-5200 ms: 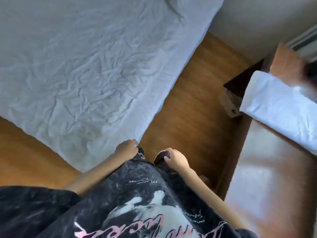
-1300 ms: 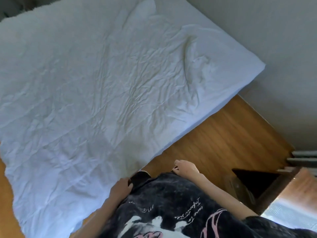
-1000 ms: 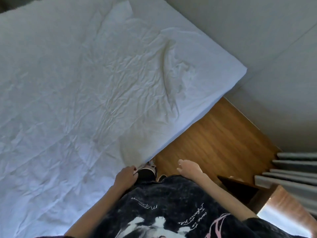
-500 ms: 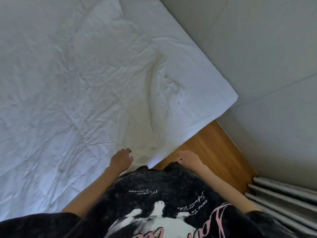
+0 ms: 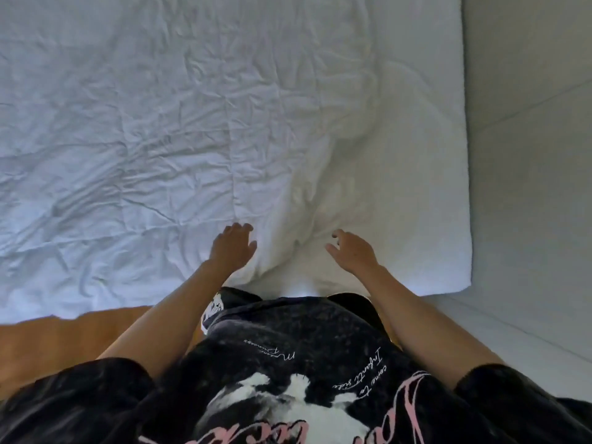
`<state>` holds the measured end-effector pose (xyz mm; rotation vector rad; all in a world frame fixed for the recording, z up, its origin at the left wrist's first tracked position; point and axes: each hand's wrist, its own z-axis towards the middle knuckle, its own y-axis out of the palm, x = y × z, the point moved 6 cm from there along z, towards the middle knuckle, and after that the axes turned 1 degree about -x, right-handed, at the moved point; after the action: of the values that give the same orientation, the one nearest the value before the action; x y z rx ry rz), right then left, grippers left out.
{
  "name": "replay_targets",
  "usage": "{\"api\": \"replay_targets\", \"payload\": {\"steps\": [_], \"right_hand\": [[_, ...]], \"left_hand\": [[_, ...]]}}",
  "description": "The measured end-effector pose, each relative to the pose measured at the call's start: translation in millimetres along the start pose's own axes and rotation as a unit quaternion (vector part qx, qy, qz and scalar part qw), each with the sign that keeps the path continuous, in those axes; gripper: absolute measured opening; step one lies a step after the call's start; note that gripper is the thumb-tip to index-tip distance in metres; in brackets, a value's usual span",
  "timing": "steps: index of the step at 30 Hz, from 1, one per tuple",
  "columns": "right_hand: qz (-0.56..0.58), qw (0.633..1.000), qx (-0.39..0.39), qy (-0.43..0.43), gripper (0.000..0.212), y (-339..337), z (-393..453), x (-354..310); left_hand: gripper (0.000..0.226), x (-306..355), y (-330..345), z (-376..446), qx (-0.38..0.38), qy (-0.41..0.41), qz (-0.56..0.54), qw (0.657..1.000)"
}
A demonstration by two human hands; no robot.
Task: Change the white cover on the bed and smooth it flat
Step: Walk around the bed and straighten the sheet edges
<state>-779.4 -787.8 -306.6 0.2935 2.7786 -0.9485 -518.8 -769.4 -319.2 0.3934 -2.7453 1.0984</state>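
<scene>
Hands out over the bed: my left hand low centre, fingers loose and lying on the white cover, my right hand just right of it, fingers spread, gripping nothing, whether touching I cannot tell. Cover fills the upper frame, already spread across the bed but creased all over, with a raised ridge between my hands. I judge spreading done, smoothing left. No containers in sight.

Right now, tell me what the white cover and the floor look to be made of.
White cover: thin woven fabric, probably cotton, matte; it is full of fine creases and shows a faint quilted grid underneath. Floor: wood or wood-look laminate, warm orange-brown and smooth; grain too blurred to tell.
</scene>
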Motion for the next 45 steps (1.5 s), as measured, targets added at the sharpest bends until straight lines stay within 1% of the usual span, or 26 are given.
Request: {"api": "replay_targets", "payload": {"steps": [3,5,8,11,13,15,17,19,22,25,28,31,33,37,39,43,45], "right_hand": [[0.014,1.000,0.008,-0.005,0.055,-23,41,43],[0.035,0.999,0.023,0.018,0.069,-33,74,72],[0.066,0.994,0.057,0.066,0.097,-42,132,100],[0.105,0.985,0.097,0.096,0.110,-36,190,115],[0.143,0.980,0.106,0.094,0.115,-26,224,114],[0.173,0.974,0.131,0.070,0.117,-16,250,105],[0.209,0.959,0.185,0.050,0.113,-12,261,100],[0.227,0.952,0.204,0.035,0.100,-9,264,102],[0.191,0.961,0.202,0.017,0.078,-9,243,109],[0.152,0.970,0.190,0.006,0.067,-4,198,132],[0.135,0.977,0.165,0.018,0.059,5,139,170],[0.139,0.976,0.165,0.040,0.052,9,75,203],[0.126,0.977,0.167,0.039,0.050,10,38,221],[0.069,0.983,0.164,0.040,0.049,13,-25,252],[0.044,0.985,0.162,0.049,0.048,12,-49,265],[0.000,0.981,0.174,0.080,0.047,-6,-82,304],[-0.016,0.978,0.185,0.094,0.046,-14,-97,330]], "left_hand": [[0.046,35,30,15,0.016,-0.039,-0.048,0.998],[0.054,55,48,34,0.028,-0.050,-0.056,0.997],[0.070,73,64,70,0.079,-0.078,-0.082,0.990],[0.087,80,79,109,0.136,-0.095,-0.103,0.981],[0.095,79,86,134,0.182,-0.092,-0.089,0.975],[0.096,74,91,154,0.228,-0.108,-0.079,0.964],[0.089,72,94,165,0.255,-0.124,-0.083,0.955],[0.075,76,98,167,0.270,-0.119,-0.082,0.952],[0.053,80,100,158,0.257,-0.101,-0.083,0.957],[0.040,95,100,131,0.254,-0.029,-0.046,0.966],[0.042,121,96,100,0.263,0.045,0.002,0.964],[0.042,152,96,67,0.261,0.088,0.016,0.961],[0.043,169,109,43,0.253,0.097,0.022,0.962],[0.046,190,144,-2,0.217,0.089,0.026,0.972],[0.045,205,147,-14,0.223,0.093,0.029,0.970],[0.041,247,145,-35,0.260,0.114,0.012,0.959],[0.044,273,157,-41,0.242,0.122,-0.007,0.963]]}}
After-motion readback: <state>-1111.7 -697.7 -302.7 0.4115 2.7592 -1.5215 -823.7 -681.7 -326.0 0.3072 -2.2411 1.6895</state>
